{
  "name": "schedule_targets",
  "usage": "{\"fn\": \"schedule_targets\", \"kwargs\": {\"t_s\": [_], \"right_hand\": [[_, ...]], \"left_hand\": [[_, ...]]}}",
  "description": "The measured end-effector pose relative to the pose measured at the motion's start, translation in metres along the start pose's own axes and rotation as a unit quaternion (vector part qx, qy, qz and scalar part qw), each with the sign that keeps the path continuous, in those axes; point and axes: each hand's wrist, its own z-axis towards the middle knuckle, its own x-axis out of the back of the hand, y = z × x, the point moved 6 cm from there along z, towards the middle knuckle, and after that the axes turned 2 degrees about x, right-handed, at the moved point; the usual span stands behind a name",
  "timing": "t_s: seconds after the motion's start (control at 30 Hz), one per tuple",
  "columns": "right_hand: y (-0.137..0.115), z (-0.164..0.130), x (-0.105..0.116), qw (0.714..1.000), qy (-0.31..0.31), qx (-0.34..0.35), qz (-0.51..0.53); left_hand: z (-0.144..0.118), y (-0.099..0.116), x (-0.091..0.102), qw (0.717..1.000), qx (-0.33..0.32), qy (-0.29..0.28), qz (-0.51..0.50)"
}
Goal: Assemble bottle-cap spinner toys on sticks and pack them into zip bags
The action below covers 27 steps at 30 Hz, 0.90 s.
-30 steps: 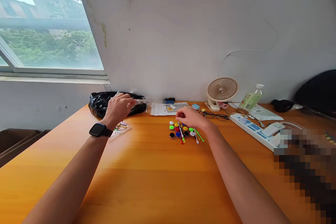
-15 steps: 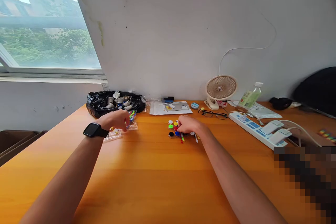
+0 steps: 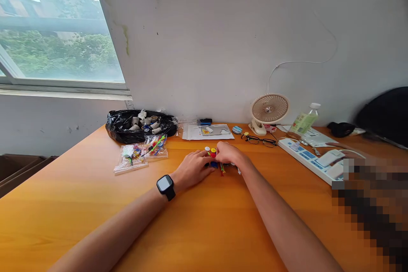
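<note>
Both my hands meet over a small pile of coloured plastic parts [image 3: 213, 152] on the orange table [image 3: 197, 225]. My left hand [image 3: 193, 169], with a black watch on its wrist, rests at the pile's left side, fingers touching the pieces. My right hand [image 3: 230, 154] covers the pile's right part, fingers curled down on it; I cannot tell whether it grips a piece. Two clear bags of coloured parts [image 3: 129, 156] [image 3: 156, 144] lie to the left, apart from both hands.
A black bag of small items [image 3: 121, 129] sits against the wall. Behind the pile are papers [image 3: 194, 132], glasses [image 3: 259, 139], a small fan [image 3: 269, 110], a bottle [image 3: 302, 122] and a power strip [image 3: 307, 159]. A blurred patch covers the right edge.
My left hand let go of the clear bag, which now lies by the first one, and swung right to the pile. My right hand stayed on the pile.
</note>
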Motion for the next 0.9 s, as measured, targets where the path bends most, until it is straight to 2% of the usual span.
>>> {"fn": "schedule_targets", "kwargs": {"t_s": [0.17,0.3,0.4,0.5,0.53,0.63,0.73,0.8,0.9], "right_hand": [[0.003,-0.001,0.002,0.999,-0.024,0.000,0.025],[0.012,-0.008,0.020,0.998,-0.033,0.005,0.057],[0.021,-0.019,0.041,0.995,0.003,0.031,0.097],[0.024,-0.038,0.050,0.972,0.042,0.088,0.212],[0.023,-0.046,0.046,0.959,0.037,0.106,0.261],[0.015,-0.070,0.016,0.900,-0.041,0.154,0.405],[0.005,-0.090,-0.018,0.844,-0.108,0.203,0.484],[0.005,-0.096,-0.032,0.825,-0.097,0.209,0.516],[0.005,-0.097,-0.044,0.817,-0.068,0.198,0.537]], "left_hand": [[-0.006,-0.008,-0.005,0.999,0.004,0.017,-0.050],[-0.003,-0.005,0.000,0.996,-0.010,0.043,-0.074],[-0.002,0.000,0.013,0.995,-0.003,0.066,-0.072],[-0.013,0.008,0.021,0.992,0.019,0.041,-0.122],[-0.020,0.010,0.020,0.989,0.027,0.020,-0.142],[-0.046,0.014,0.013,0.985,0.051,-0.031,-0.164],[-0.066,0.007,0.006,0.975,0.096,-0.027,-0.200],[-0.071,0.002,0.005,0.965,0.125,-0.019,-0.229],[-0.070,0.002,0.005,0.955,0.127,-0.019,-0.267]]}}
